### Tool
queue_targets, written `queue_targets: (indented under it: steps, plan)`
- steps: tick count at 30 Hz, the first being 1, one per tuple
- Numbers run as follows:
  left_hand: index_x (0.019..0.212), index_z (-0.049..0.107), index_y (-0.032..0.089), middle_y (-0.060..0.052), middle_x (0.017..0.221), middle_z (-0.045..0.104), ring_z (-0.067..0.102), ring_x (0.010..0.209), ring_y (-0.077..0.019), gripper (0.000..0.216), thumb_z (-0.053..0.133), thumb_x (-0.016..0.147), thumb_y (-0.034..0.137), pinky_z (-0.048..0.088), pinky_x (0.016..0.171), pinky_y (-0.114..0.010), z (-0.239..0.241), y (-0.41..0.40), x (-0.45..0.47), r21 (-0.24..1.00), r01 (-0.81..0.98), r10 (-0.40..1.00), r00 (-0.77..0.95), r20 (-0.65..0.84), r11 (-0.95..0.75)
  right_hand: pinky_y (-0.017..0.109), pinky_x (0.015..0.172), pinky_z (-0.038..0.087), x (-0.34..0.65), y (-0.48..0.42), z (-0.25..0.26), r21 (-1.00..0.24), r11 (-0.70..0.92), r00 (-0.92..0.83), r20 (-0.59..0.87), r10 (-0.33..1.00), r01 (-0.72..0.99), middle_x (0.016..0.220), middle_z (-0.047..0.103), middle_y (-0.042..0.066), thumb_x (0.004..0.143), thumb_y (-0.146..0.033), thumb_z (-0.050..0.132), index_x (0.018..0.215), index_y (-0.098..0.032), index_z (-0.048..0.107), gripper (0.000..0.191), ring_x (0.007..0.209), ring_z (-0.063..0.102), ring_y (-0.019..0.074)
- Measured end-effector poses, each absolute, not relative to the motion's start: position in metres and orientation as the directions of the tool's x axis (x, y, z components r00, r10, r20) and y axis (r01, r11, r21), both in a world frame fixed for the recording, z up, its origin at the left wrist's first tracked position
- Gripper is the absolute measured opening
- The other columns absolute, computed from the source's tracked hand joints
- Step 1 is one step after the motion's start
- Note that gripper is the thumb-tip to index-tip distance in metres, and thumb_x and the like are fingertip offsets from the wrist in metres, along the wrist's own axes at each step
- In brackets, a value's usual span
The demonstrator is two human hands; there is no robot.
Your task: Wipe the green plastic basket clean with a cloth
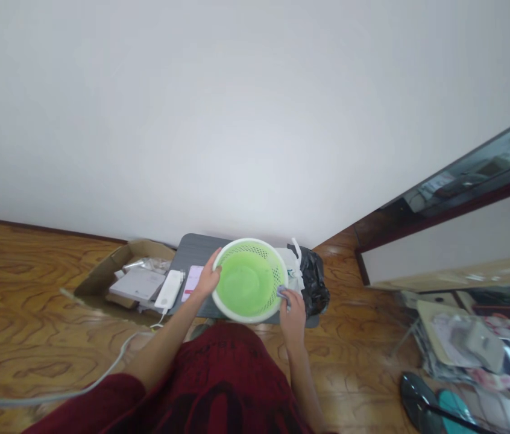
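A round light-green plastic basket point(249, 280) with a perforated rim is tilted toward me above a small grey table point(192, 253). My left hand point(208, 281) grips the basket's left rim, fingers curled over the edge. On the right rim, my right hand point(292, 307) is closed on a small bluish cloth point(283, 293) pressed against the basket. My lap in dark red clothing fills the bottom of the view.
A white power bank point(169, 289) with a cable and a phone point(192, 282) lie on the table's left part. An open cardboard box point(122, 274) sits left of it, a black bag point(313, 278) right. A plain wall stands behind. Clutter lies on the wooden floor at right.
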State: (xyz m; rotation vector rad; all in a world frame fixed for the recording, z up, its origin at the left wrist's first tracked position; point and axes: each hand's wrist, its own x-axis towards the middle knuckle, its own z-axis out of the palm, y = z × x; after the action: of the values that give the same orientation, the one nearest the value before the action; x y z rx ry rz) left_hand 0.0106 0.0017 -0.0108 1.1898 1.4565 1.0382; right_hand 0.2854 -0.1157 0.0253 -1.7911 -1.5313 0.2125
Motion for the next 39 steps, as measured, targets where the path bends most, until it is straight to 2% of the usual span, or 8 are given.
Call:
queue_targets:
  steps: [10,21,33,39]
  plan:
    - [0.148,0.048,0.022,-0.004,0.153,0.049,0.042,0.143,-0.0226,0.063,0.049,0.085,0.017,0.026,0.123,-0.042,-0.011,0.001,0.013,0.976,0.174,0.991,-0.048,-0.127,0.133,0.039,0.096,0.046,0.212,-0.177,0.024,-0.607,-0.054,0.334,0.359,0.872,0.793,0.111,0.065,0.013,0.093,-0.018,0.051,0.107,-0.018,0.073,0.025,0.107,0.056,0.023]
    - [0.151,0.045,0.021,-0.005,0.152,0.05,0.045,0.141,-0.0251,0.065,0.048,0.086,0.02,0.029,0.122,-0.043,-0.011,0.0,0.014,0.965,0.21,0.988,-0.025,-0.154,0.156,0.039,0.095,0.045,0.157,-0.178,0.026,-0.561,0.13,0.148,0.423,0.894,0.818,0.111,0.067,0.01,0.097,-0.012,0.048,0.114,-0.022,0.07,0.029,0.107,0.057,0.0213]
    - [0.15,0.045,0.025,-0.002,0.153,0.048,0.041,0.143,-0.0248,0.065,0.051,0.085,0.019,0.026,0.123,-0.042,-0.012,0.002,0.011,0.961,0.236,0.99,-0.03,-0.138,0.141,0.043,0.098,0.046,0.211,-0.177,0.03,-0.589,-0.114,0.389,0.364,0.846,0.8,0.115,0.061,0.015,0.099,-0.019,0.04,0.111,-0.017,0.071,0.032,0.112,0.055,0.0235]
    - [0.15,0.046,0.025,-0.002,0.153,0.048,0.041,0.143,-0.0248,0.066,0.052,0.085,0.019,0.026,0.123,-0.042,-0.012,0.002,0.011,0.961,0.243,0.991,-0.035,-0.13,0.135,0.044,0.099,0.046,0.211,-0.173,0.032,-0.57,-0.107,0.372,0.373,0.85,0.815,0.114,0.062,0.014,0.099,-0.017,0.041,0.11,-0.017,0.07,0.031,0.111,0.054,0.0226]
